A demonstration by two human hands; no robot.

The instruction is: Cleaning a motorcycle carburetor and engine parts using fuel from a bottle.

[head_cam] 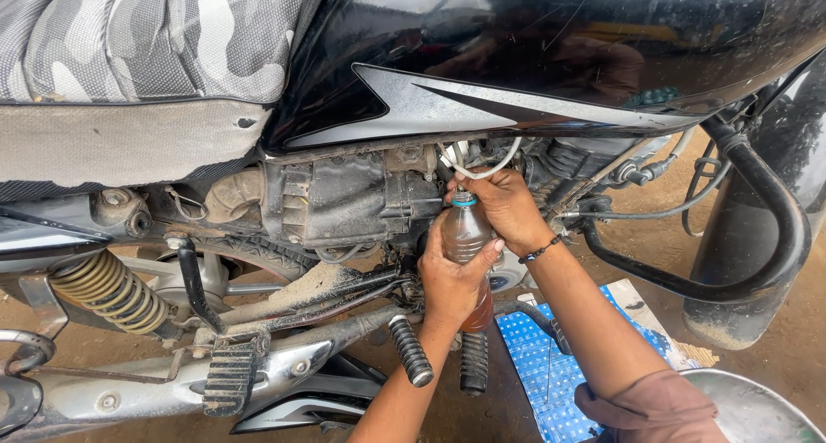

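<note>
- The lower part of the plastic bottle (465, 236) is hidden behind the left hand (453, 281); only a band of amber liquid shows under the palm
- The bottle's mouth and the end of the thin white hose (487, 169) are covered by the right hand (506, 207), so how they meet is unclear
- Left fingers wrap the bottle's body, holding it upright beside the motorcycle engine (344, 198)
- Right fingers are pinched at the bottle's neck and hose

Both forearms are bare. The right hand (508, 206) has a thin dark bracelet (540, 252) at its wrist. A rolled brown sleeve (658, 406) covers that arm's elbow.
</note>
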